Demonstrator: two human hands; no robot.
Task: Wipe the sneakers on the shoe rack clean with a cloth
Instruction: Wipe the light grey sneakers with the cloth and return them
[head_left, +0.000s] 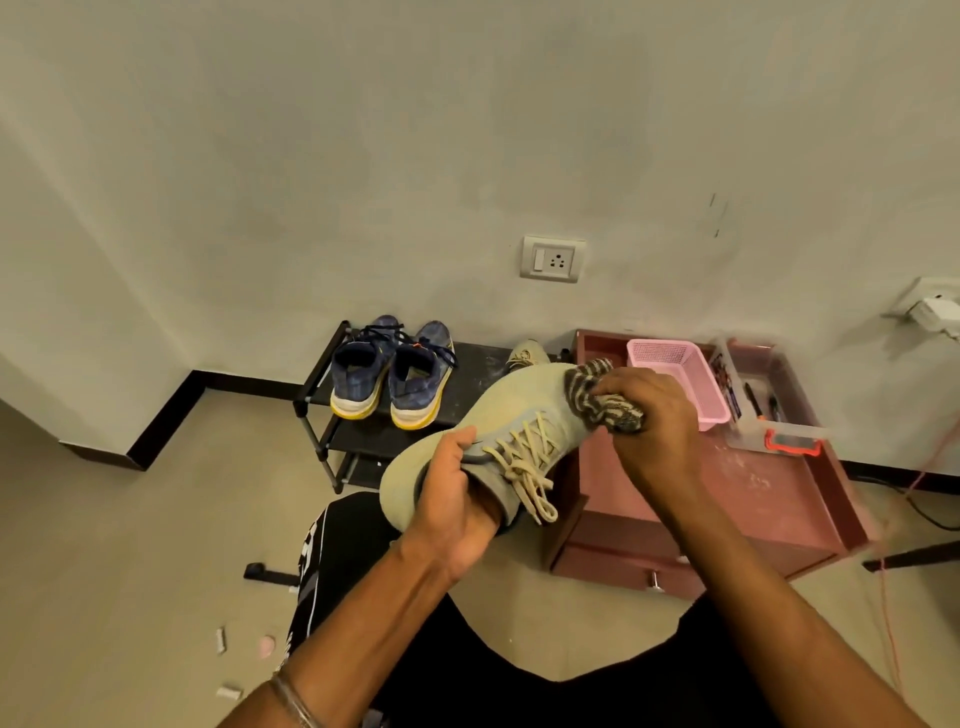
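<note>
Holding the beige sneaker (498, 415) off the shoe rack (467, 364), the left hand (452, 499) has its grip curled round the collar and heel, thumb over the upper beside the laces (524, 462). The right hand (649, 415) bunches the striped cloth (602, 400) in closed fingers and presses it against the sneaker's toe.

Position: the sneaker sits in the air in front of the shoe rack, toe tilted up and towards the rack's right end, above the person's lap.

Risks noted:
- The left grip takes only the soft heel end. Firm rubbing at the toe could lever the sneaker round or out of the hand.
- The laces hang loose in a bow, and the cloth may snag them if strokes run back along the upper.
- The cloth is wadded, so little of it meets the fabric, and dirt may smear rather than lift.

Outward: a second beige sneaker (527, 353) rests at the rack's right end, mostly hidden. A blue pair (389, 374) stands on the rack's top shelf, left side. Whether it has been wiped cannot be told. A reddish cabinet (779, 499) stands just right of the rack, with a pink basket (675, 379) on it.
</note>
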